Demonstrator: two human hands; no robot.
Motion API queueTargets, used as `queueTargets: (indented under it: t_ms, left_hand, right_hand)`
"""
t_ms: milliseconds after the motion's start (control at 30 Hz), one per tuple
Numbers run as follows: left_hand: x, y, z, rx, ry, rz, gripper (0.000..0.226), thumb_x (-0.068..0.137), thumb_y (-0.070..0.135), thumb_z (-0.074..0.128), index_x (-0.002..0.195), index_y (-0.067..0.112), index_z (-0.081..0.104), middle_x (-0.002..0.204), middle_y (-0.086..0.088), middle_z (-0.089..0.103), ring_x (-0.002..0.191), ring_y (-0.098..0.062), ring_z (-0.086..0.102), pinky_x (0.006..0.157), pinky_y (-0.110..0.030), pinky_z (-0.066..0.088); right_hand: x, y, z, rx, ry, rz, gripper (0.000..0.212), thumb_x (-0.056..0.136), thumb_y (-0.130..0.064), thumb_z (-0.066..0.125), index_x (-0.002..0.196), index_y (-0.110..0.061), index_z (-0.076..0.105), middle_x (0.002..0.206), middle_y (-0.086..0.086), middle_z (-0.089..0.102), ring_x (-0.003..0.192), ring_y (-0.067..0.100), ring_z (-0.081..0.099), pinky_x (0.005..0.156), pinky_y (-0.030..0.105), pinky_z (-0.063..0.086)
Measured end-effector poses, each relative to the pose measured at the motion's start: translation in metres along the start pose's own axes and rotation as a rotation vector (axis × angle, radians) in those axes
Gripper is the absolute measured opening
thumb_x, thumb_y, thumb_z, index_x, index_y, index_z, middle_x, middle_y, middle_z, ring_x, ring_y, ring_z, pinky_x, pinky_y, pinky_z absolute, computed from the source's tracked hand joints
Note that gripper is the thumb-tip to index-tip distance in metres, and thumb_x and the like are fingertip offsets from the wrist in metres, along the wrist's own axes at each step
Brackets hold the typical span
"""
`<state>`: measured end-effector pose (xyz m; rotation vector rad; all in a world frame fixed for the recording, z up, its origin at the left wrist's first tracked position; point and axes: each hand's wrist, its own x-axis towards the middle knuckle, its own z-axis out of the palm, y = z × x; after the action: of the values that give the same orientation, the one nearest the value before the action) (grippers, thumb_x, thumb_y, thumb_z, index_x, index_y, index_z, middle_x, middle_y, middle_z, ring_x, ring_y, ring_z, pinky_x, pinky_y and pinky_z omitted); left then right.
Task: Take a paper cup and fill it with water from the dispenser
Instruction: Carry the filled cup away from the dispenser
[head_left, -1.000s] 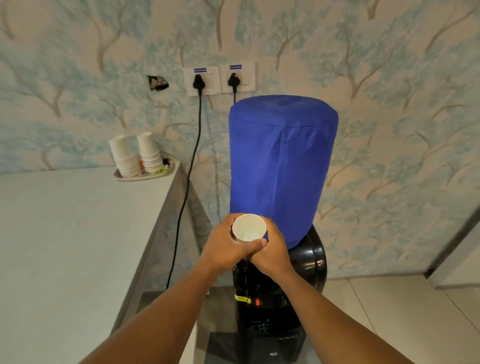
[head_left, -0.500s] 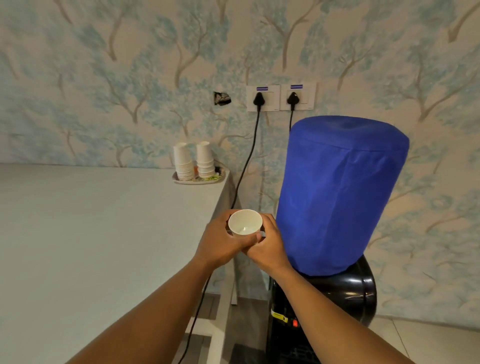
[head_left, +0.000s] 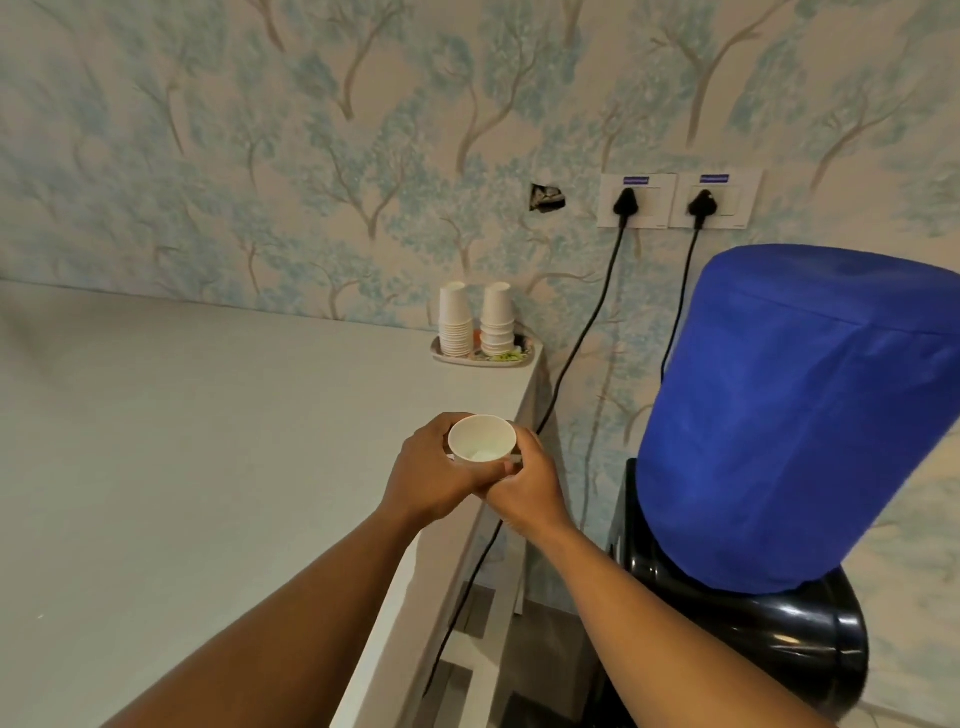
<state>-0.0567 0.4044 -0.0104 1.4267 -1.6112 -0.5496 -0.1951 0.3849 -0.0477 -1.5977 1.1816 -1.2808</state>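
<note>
Tree-patterned wallpaper backs a pale desk (head_left: 182, 441) carrying two cup stacks (head_left: 475, 319) on a tray (head_left: 483, 359). Both hands, left (head_left: 434, 480) and right (head_left: 524, 491), close their grip around an upright paper cup (head_left: 482, 439) over the desk's edge, left of the blue-covered dispenser (head_left: 800, 431)

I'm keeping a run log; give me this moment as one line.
stage: cup in hand | paper cup: upright, held over table edge | left hand: on cup | right hand: on cup | dispenser: to the right, not touched
</note>
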Motion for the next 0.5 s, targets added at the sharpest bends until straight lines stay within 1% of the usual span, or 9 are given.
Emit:
queueTargets:
  t_ms: [67,167,233,300,367,500]
  left_hand:
    - [0.001,-0.008,-0.008,0.007,0.022,-0.023,0.070,0.055,0.062,0.085,0.116,0.043,0.056,0.105,0.026,0.062,0.096,-0.002,0.061,0.075,-0.018,0.052]
    - [0.002,-0.020,-0.018,0.011,0.056,-0.059,0.069,0.057,0.058,0.087,0.117,0.044,0.055,0.104,0.027,0.061,0.095,-0.004,0.062,0.073,-0.015,0.050]
    - [0.002,-0.028,-0.024,0.006,0.077,-0.084,0.067,0.058,0.056,0.088,0.115,0.045,0.054,0.101,0.029,0.060,0.094,-0.003,0.062,0.071,-0.015,0.049]
    - [0.004,-0.034,-0.029,0.008,0.096,-0.104,0.067,0.058,0.054,0.089,0.114,0.045,0.054,0.099,0.031,0.059,0.092,-0.001,0.061,0.070,-0.013,0.048]
    - [0.005,-0.041,-0.034,0.021,0.113,-0.127,0.068,0.059,0.052,0.090,0.116,0.042,0.055,0.102,0.026,0.060,0.092,-0.003,0.061,0.071,-0.014,0.048]
    - [0.009,-0.054,-0.042,0.041,0.137,-0.169,0.072,0.060,0.049,0.091,0.122,0.033,0.059,0.110,0.016,0.064,0.098,-0.011,0.062,0.077,-0.021,0.052]
  right_hand:
    - [0.003,0.001,0.013,0.000,-0.013,0.018,0.069,0.061,-0.023,0.087,0.120,-0.037,0.055,0.121,-0.004,0.062,0.110,0.015,0.061,0.087,0.036,0.060]
    - [0.008,0.000,0.030,-0.011,-0.029,0.051,0.072,0.059,-0.029,0.087,0.123,-0.039,0.054,0.119,-0.007,0.062,0.108,0.012,0.061,0.085,0.034,0.061]
    - [0.011,0.000,0.040,-0.015,-0.049,0.072,0.071,0.059,-0.032,0.087,0.120,-0.043,0.052,0.116,-0.011,0.062,0.104,0.010,0.062,0.081,0.029,0.061]
    - [0.013,-0.002,0.048,-0.017,-0.070,0.080,0.070,0.059,-0.033,0.087,0.118,-0.047,0.051,0.113,-0.017,0.060,0.100,0.005,0.060,0.074,0.019,0.056]
    - [0.016,-0.004,0.056,-0.017,-0.091,0.091,0.070,0.061,-0.030,0.086,0.120,-0.044,0.052,0.115,-0.015,0.060,0.101,0.004,0.059,0.071,0.014,0.050]
    - [0.020,-0.003,0.070,-0.005,-0.132,0.113,0.072,0.068,-0.023,0.087,0.131,-0.033,0.054,0.124,-0.008,0.060,0.105,0.009,0.057,0.074,0.014,0.049]
